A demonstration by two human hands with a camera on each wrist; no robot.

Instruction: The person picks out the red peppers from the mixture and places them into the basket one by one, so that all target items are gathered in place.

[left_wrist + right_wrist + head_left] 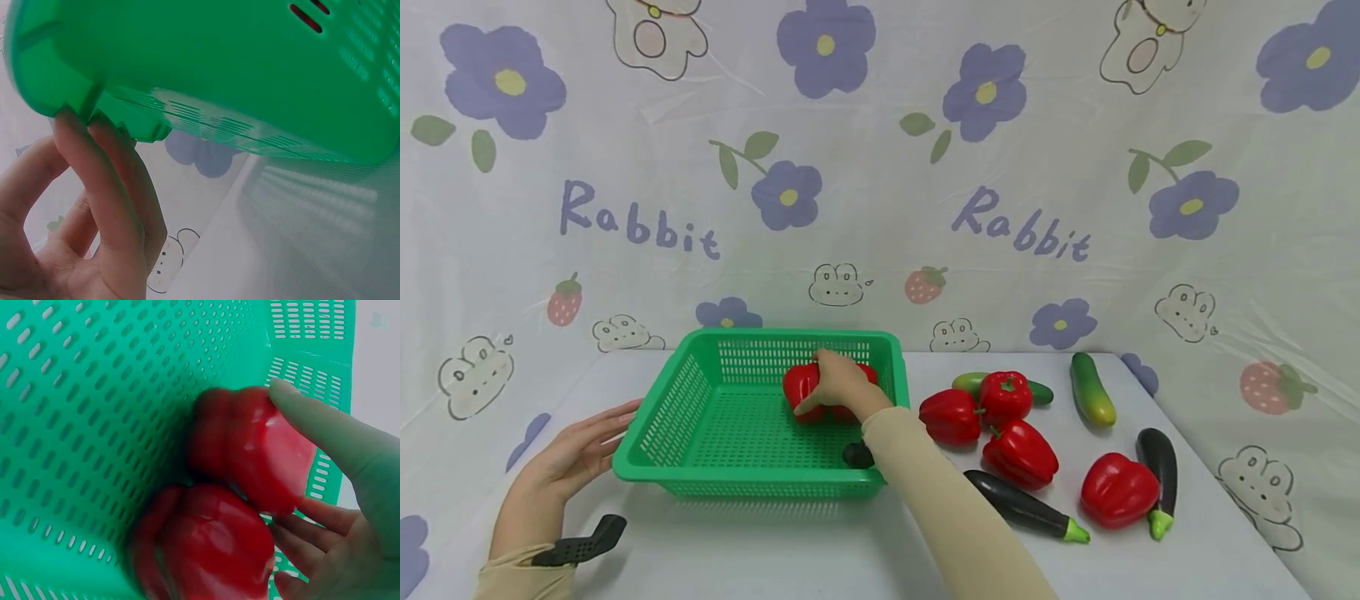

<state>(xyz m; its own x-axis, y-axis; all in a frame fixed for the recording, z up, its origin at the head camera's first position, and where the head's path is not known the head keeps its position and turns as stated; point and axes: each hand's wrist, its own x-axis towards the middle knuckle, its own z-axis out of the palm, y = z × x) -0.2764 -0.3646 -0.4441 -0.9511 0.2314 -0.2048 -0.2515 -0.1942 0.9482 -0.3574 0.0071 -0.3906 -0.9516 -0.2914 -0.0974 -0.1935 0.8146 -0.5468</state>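
Note:
In the head view my right hand (844, 385) reaches into a green plastic basket (760, 473) and holds a red bell pepper (800, 386) near its right side. The right wrist view shows the thumb on one side of that pepper (250, 447) and the fingers on the other. A second red bell pepper (209, 544) lies against it in the basket, partly hidden by the hand in the head view. My left hand (576, 454) is at the basket's left side, its fingertips touching under the rim (56, 94).
Right of the basket lie several red bell peppers (1021, 454), a dark eggplant (1018, 504), another eggplant (1159, 475), a cucumber (1092, 392) and a second cucumber (1040, 392) behind the peppers. A patterned cloth (880, 183) hangs behind the white table (760, 550).

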